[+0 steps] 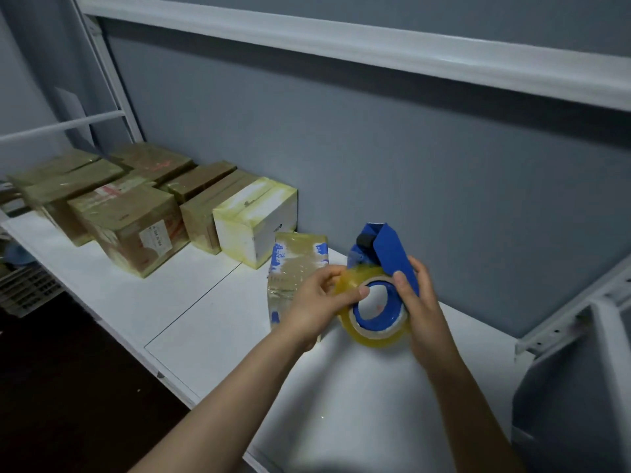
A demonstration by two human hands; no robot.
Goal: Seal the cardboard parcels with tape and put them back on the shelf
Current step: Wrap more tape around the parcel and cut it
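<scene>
A blue tape dispenser point(386, 247) with a yellowish roll of clear tape point(375, 331) is held above the white shelf point(191, 302). My right hand point(423, 302) grips the dispenser's blue handle from the right. My left hand point(317, 305) pinches the roll's left edge, thumb on its face. Just behind my left hand lies a small flat parcel point(297, 261) with blue print, wrapped in clear tape. Several taped cardboard parcels point(133, 223) and a white taped box point(256, 220) stand in a row at the back left of the shelf.
A grey wall runs behind the shelf. A white upper shelf rail point(375, 49) crosses overhead. A white metal upright point(577, 312) and a grey panel point(573, 404) stand at the right. A dark floor and a slatted crate point(30, 291) lie at the lower left.
</scene>
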